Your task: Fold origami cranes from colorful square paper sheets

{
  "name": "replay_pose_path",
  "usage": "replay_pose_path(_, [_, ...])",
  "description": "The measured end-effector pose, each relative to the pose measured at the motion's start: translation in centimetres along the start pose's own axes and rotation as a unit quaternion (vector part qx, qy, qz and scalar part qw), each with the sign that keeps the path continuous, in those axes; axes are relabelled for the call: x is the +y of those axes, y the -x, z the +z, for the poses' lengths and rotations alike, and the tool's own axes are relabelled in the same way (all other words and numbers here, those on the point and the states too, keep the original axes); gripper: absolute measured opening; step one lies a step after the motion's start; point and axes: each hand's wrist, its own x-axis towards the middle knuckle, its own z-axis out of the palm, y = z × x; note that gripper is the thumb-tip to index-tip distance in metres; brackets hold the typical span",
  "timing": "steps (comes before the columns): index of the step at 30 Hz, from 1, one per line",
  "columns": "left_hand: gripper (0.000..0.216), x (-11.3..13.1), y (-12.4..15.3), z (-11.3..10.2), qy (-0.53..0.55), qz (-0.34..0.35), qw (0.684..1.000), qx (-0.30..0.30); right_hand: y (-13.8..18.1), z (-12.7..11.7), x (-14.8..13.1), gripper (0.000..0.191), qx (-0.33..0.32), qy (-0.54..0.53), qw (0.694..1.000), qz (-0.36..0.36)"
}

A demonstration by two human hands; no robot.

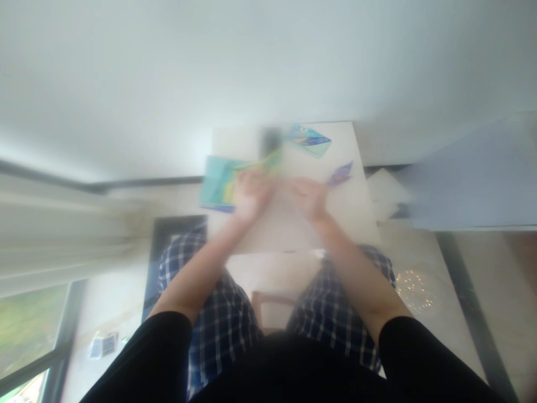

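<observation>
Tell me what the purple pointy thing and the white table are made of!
The purple pointy thing looks like folded paper: it seems thin and angular, though blur hides its finish. The white table may be painted or laminated board, smooth, going by its flat, even top and straight edges.

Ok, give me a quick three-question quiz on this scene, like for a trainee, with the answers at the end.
1. True or false: the purple pointed piece lies to the right of the right hand.
2. Which is nearer the teal sheet: A, the left hand; B, the right hand?
3. Fill in: the tabletop is ___.
Key: 1 true; 2 A; 3 white.
</observation>
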Motion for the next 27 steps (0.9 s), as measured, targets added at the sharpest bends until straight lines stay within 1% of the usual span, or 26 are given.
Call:
replay_pose_path(3, [0.031,-0.33,0.11,0.31,-0.003,-0.012,1.000,0.007,-0.11,0.13,-0.20,0.027,0.004,-0.006,1.000,-0.002])
replay_pose_path(8, [0.027,-0.70,-0.04,0.71,0.005,-0.044,0.999,-0.015,-0.35,0.20,-0.56,0.028,-0.001,0.003,1.000,0.023])
replay_pose_path(14, [0.032,-0.23,-0.10,0.39,0.002,-0.022,1.000,0.010,-0.27,0.35,-0.45,0.029,0.004,0.003,1.000,0.027])
replay_pose_path(19, [0.031,0.17,-0.11,-0.10,0.000,-0.004,1.000,-0.008,-0.13,0.48,-0.57,0.027,0.004,0.009,1.000,0.003])
replay_pose_path(25, [0.034,-0.15,-0.18,-0.12,0.004,-0.011,1.000,-0.009,-0.16,0.18,-0.50,0.028,0.008,0.036,0.999,-0.011])
replay_pose_path(27, [0.033,-0.14,-0.16,-0.05,0.001,-0.019,1.000,-0.020,-0.12,0.16,-0.33,0.027,0.012,0.046,0.999,-0.016])
